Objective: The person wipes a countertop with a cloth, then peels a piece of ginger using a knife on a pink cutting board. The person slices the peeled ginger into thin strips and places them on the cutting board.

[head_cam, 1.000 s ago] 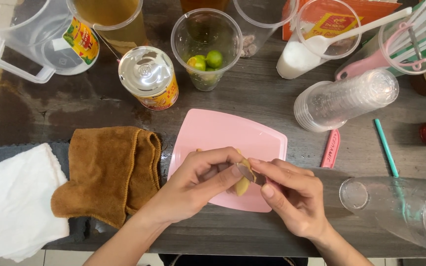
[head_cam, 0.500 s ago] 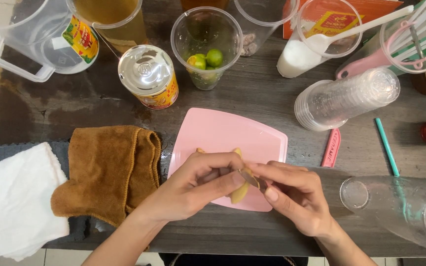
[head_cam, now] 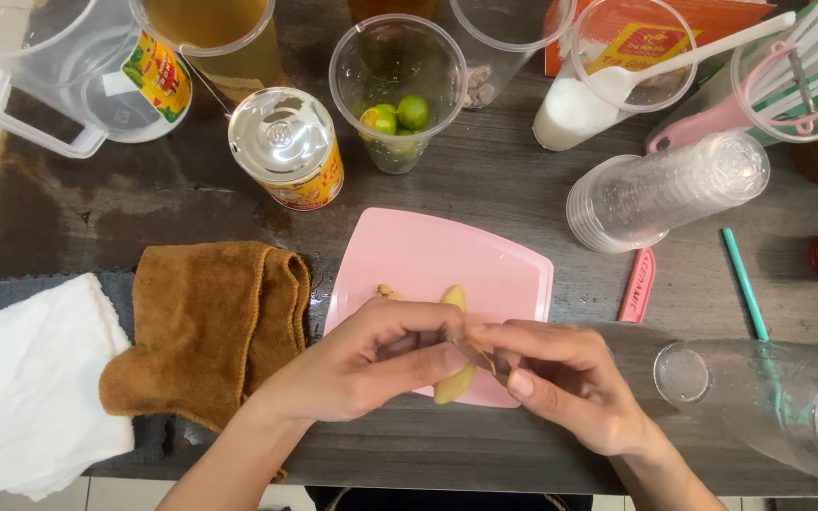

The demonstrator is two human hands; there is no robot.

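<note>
Here, both hands meet over the near part of a pink square plate (head_cam: 485,255) that lies near the middle of the desk's (head_cam: 485,180) front edge. The left hand (head_cam: 352,364) has its grip closed on a pale yellow, knobbly piece of ginger (head_cam: 453,381), thumb on top and fingers curled under it. The ginger looks smooth and light, elongated, with one end poking up past the fingers toward the plate's middle and the other end showing below the thumb. The right hand (head_cam: 570,383) has its grip pinched together on a small blade (head_cam: 478,356), whose thin metal edge lies against the ginger; the handle is hidden in the fingers. A small brownish scrap (head_cam: 388,292) lies on the plate just beyond the left hand.

Toward the front left corner lie a folded brown cloth (head_cam: 205,326), almost touching the plate's left edge, and a white cloth (head_cam: 26,383) that overhangs the desk's front edge. Along the far edge stand a clear jug (head_cam: 68,66), a tin can (head_cam: 286,147) and a clear cup of small green limes (head_cam: 398,90), each apart from the plate. On the right, a stack of clear cups (head_cam: 665,189) lies on its side, with a pink stick (head_cam: 636,284) and a teal straw (head_cam: 743,279) nearby. Another clear cup (head_cam: 769,402) lies at the front right corner, near the right wrist. Bare desk shows between the plate and the can.
</note>
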